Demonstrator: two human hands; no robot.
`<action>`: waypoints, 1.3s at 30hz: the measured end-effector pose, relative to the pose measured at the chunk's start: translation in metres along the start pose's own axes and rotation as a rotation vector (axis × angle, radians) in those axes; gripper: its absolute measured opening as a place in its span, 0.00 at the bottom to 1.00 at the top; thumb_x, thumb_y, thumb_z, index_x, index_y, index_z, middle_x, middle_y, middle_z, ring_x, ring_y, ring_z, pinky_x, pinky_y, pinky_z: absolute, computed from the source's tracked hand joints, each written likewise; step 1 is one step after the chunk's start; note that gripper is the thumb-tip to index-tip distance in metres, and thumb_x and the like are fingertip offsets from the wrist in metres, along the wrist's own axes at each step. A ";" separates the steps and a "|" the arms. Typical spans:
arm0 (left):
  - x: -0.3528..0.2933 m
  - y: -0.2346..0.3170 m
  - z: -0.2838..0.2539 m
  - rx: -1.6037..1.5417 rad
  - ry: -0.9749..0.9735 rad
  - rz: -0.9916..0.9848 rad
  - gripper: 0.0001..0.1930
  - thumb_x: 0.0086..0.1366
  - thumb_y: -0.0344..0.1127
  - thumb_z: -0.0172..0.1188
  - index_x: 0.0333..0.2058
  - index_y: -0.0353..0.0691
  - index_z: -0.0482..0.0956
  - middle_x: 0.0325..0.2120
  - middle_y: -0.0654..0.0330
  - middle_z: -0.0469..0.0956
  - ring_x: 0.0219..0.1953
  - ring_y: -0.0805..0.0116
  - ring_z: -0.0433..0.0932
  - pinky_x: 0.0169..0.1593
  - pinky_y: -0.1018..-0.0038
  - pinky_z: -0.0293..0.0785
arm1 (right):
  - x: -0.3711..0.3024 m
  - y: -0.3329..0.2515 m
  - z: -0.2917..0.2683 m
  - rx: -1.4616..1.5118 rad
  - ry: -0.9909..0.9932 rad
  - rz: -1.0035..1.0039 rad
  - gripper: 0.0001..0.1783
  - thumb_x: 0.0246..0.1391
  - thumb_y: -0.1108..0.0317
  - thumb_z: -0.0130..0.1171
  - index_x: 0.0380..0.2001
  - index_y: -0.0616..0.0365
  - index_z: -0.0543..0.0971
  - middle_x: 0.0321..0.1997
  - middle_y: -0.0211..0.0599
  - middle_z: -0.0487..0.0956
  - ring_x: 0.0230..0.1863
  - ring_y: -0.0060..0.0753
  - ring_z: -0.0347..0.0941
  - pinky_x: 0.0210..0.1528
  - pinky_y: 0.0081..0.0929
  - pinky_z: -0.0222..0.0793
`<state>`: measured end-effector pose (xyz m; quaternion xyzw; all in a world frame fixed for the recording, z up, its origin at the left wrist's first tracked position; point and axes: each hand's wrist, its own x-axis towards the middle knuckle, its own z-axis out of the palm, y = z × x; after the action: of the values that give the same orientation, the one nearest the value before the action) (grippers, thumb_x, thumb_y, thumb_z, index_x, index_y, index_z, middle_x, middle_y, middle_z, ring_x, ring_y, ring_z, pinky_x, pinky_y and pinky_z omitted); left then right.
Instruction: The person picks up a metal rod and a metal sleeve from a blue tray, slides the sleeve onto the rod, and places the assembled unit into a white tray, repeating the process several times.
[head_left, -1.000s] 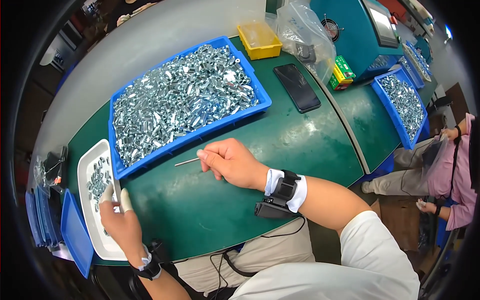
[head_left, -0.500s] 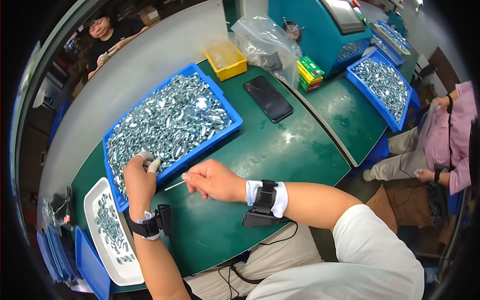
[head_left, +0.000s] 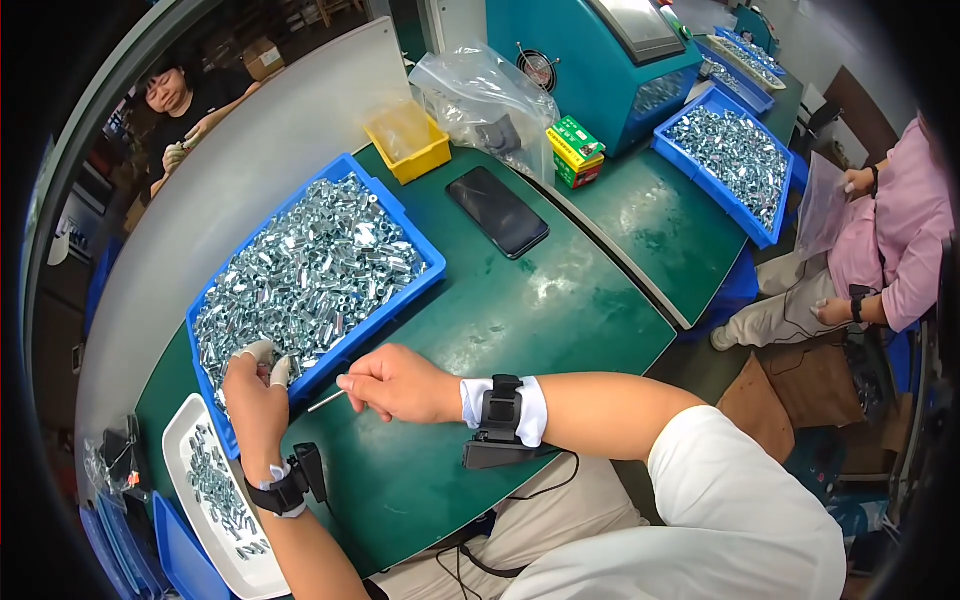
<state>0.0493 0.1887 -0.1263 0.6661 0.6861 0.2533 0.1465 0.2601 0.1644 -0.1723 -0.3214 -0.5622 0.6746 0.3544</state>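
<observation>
A blue tray [head_left: 432, 262] on the green table is heaped with small shiny metal sleeves or long nuts [head_left: 310, 265]. My left hand [head_left: 256, 392] reaches over its near left edge, with pale finger cots on thumb and forefinger. Those two fingers stand apart, tips down at the metal parts; I see nothing held between them. Just right of it, outside the tray, my right hand [head_left: 405, 385] is closed round a thin metal rod [head_left: 326, 402], its free end pointing left toward the tray's near side. Both wrists wear black strapped devices.
A white tray [head_left: 181, 440] with fewer metal parts lies at left, beside a blue tray [head_left: 190, 550]. Farther back are a phone [head_left: 497, 212], yellow bin [head_left: 420, 155], plastic bag [head_left: 490, 90], small box [head_left: 575, 152], teal machine [head_left: 590, 60] and another filled tray [head_left: 735, 165]. Two other people are nearby.
The view has shifted, moving the table's things left in the picture. My left thumb and forefinger look farther apart. My right hand keeps the rod. The person in pink has moved the clear bag.
</observation>
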 end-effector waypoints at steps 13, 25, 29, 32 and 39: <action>0.012 -0.009 0.004 0.175 0.139 0.125 0.11 0.55 0.24 0.63 0.38 0.35 0.77 0.37 0.52 0.78 0.31 0.57 0.76 0.37 0.66 0.73 | 0.003 0.004 -0.001 0.043 -0.030 0.036 0.22 0.65 0.56 0.48 0.21 0.57 0.74 0.13 0.23 0.68 0.16 0.13 0.62 0.20 0.17 0.57; 0.013 -0.010 0.015 -0.015 0.188 0.194 0.09 0.57 0.25 0.63 0.37 0.33 0.80 0.27 0.57 0.77 0.25 0.69 0.73 0.31 0.74 0.70 | 0.002 0.004 0.000 0.038 -0.043 0.046 0.21 0.65 0.56 0.48 0.22 0.57 0.75 0.14 0.23 0.69 0.17 0.13 0.63 0.20 0.17 0.58; 0.014 -0.012 0.015 0.006 0.207 0.173 0.10 0.60 0.26 0.60 0.41 0.33 0.79 0.24 0.60 0.77 0.25 0.73 0.72 0.31 0.76 0.69 | 0.005 0.004 -0.001 0.056 -0.038 0.042 0.21 0.65 0.57 0.48 0.22 0.58 0.75 0.15 0.24 0.69 0.17 0.13 0.63 0.21 0.17 0.58; 0.001 0.001 0.004 -0.123 0.320 0.149 0.09 0.62 0.26 0.59 0.41 0.33 0.79 0.25 0.61 0.77 0.25 0.74 0.72 0.31 0.77 0.69 | 0.006 0.008 -0.003 0.084 -0.011 0.016 0.21 0.65 0.57 0.48 0.21 0.59 0.75 0.15 0.23 0.69 0.16 0.13 0.63 0.20 0.17 0.58; -0.064 0.012 0.001 -1.178 0.028 -0.185 0.09 0.65 0.27 0.57 0.43 0.36 0.77 0.32 0.62 0.78 0.27 0.75 0.73 0.32 0.80 0.70 | 0.002 0.006 0.001 0.068 0.057 -0.085 0.21 0.64 0.59 0.49 0.19 0.58 0.74 0.13 0.23 0.68 0.15 0.14 0.63 0.18 0.18 0.56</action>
<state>0.0640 0.1251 -0.1297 0.4068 0.4868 0.5863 0.5038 0.2576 0.1649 -0.1779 -0.3040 -0.5416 0.6684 0.4091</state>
